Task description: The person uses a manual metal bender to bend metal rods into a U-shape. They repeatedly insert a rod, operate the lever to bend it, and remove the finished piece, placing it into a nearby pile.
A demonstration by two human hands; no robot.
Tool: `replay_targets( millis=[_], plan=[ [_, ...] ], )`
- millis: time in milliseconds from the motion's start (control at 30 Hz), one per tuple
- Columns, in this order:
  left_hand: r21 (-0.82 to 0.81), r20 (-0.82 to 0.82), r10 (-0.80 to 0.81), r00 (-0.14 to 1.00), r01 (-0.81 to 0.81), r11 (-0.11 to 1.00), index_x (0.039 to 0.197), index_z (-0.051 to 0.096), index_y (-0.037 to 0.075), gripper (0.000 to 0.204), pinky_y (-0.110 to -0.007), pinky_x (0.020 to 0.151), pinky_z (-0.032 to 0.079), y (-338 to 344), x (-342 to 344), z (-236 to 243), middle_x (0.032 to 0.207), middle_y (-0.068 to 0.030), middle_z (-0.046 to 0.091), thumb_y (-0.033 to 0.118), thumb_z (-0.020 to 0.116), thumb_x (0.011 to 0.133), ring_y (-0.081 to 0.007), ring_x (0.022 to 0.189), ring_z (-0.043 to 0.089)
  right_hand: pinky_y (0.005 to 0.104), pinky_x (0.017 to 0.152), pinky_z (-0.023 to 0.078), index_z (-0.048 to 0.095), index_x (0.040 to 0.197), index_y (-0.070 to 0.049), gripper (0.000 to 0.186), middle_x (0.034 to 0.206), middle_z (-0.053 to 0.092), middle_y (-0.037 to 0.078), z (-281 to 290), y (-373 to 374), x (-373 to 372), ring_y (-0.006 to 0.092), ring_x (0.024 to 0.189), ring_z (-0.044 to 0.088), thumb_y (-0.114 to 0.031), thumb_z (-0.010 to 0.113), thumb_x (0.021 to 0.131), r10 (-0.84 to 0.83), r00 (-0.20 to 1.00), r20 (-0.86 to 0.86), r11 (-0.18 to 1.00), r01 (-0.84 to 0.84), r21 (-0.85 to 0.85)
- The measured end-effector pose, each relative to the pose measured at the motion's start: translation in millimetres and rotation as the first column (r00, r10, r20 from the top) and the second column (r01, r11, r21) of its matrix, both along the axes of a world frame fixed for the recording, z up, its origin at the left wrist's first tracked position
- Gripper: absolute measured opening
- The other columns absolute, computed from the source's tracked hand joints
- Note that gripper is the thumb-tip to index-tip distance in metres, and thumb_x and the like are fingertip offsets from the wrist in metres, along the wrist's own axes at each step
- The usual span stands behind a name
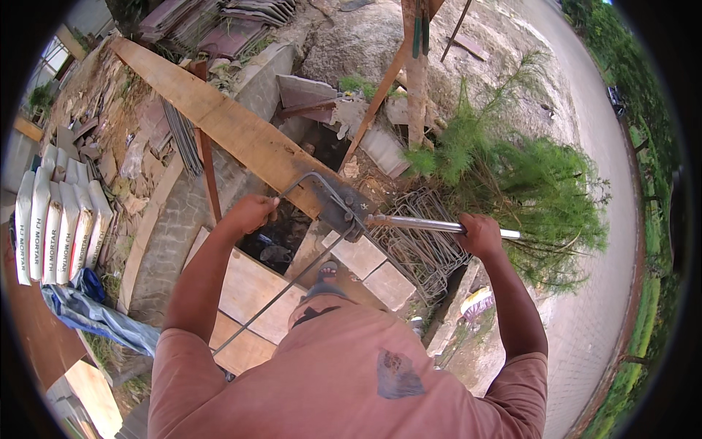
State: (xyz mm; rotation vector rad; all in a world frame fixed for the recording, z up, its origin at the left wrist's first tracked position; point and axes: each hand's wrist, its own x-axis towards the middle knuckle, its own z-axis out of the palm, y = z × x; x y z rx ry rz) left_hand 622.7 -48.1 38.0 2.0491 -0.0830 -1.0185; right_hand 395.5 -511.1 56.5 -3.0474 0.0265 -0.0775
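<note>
The person wears a faded salmon-pink short-sleeved T-shirt with a dark greyish patch (a stain or a worn print, hard to tell) on the right side. Both forearms are bare, and the left hand [249,213] and right hand [480,234] wear no gloves.

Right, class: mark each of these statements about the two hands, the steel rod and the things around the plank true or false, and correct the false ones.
1. The right hand grips a metal lever pipe. True.
2. The left hand hangs free. False: it is closed on a thin steel rod.
3. The bending plate sits on a long wooden plank. True.
4. White sacks are stacked on the person's right. False: they are on the left.
5. Bent rod stirrups lie piled under the pipe. True.
</note>
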Motion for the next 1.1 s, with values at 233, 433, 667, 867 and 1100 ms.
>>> replay_targets(
  millis=[233, 433, 667, 867, 1100],
  plan=[
    [-0.011, 0.016, -0.025, 1.000, 0.025, 1.000, 0.077, 0.060, 0.001, 0.041, -0.028, 0.037, 0.022, -0.4, -0.1, -1.8, 0.048, 0.0020, 0.037, 0.036, 0.052, 0.096, -0.0088, 0.038, 0.031, 0.0447, 0.064, 0.045, 0.056, 0.075, -0.011, 0.017, 0.069, 0.056, 0.010, 0.4, -12.3, 46.8, 0.0326, 0.070, 0.059, -0.015, 0.068, 0.065, 0.214, 0.976, 0.051, 0.975, -0.210, -0.070],
    [0.018, 0.049, -0.027, 0.998, 0.026, 0.999, 0.074, 0.064, -0.001, 0.045, -0.032, 0.039, 0.029, 1.2, 2.1, -5.0, 0.048, -0.0030, 0.045, 0.039, 0.054, 0.094, -0.0134, 0.038, 0.037, 0.0402, 0.079, 0.042, 0.063, 0.085, -0.016, 0.019, 0.078, 0.061, 0.005, 11.4, -10.0, 84.3, 0.0257, 0.086, 0.058, -0.013, 0.067, 0.066, 0.212, 0.974, -0.074, 0.967, -0.220, -0.127],
    [0.000, -0.001, -0.008, 1.000, 0.008, 1.000, 0.074, 0.063, 0.001, 0.044, -0.029, 0.036, 0.026, 2.7, 3.1, -7.4, 0.047, -0.0017, 0.043, 0.038, 0.053, 0.095, -0.0118, 0.037, 0.037, 0.0394, 0.080, 0.040, 0.064, 0.083, -0.017, 0.016, 0.078, 0.059, 0.003, 1.9, -18.6, 109.9, 0.0245, 0.087, 0.057, -0.015, 0.067, 0.067, 0.313, 0.949, -0.038, 0.945, -0.315, -0.083],
    [-0.004, -0.020, -0.024, 1.000, 0.024, 1.000, 0.074, 0.061, 0.001, 0.044, -0.029, 0.036, 0.025, 4.2, 4.3, -7.6, 0.046, -0.0008, 0.041, 0.037, 0.052, 0.096, -0.0109, 0.035, 0.035, 0.0389, 0.078, 0.040, 0.062, 0.081, -0.018, 0.015, 0.077, 0.057, 0.002, 2.6, -17.1, 116.9, 0.0241, 0.085, 0.056, -0.018, 0.069, 0.067, 0.348, 0.936, -0.057, 0.929, -0.352, -0.112],
    [-0.004, -0.024, -0.020, 0.999, 0.020, 1.000, 0.074, 0.061, 0.001, 0.043, -0.029, 0.036, 0.025, 3.4, 4.0, -5.3, 0.046, -0.0005, 0.041, 0.037, 0.051, 0.096, -0.0109, 0.035, 0.035, 0.0387, 0.076, 0.041, 0.061, 0.082, -0.018, 0.018, 0.076, 0.057, 0.002, -4.0, -19.8, 115.9, 0.0241, 0.085, 0.057, -0.018, 0.069, 0.067, 0.362, 0.930, -0.068, 0.925, -0.367, -0.098]
  ],
)
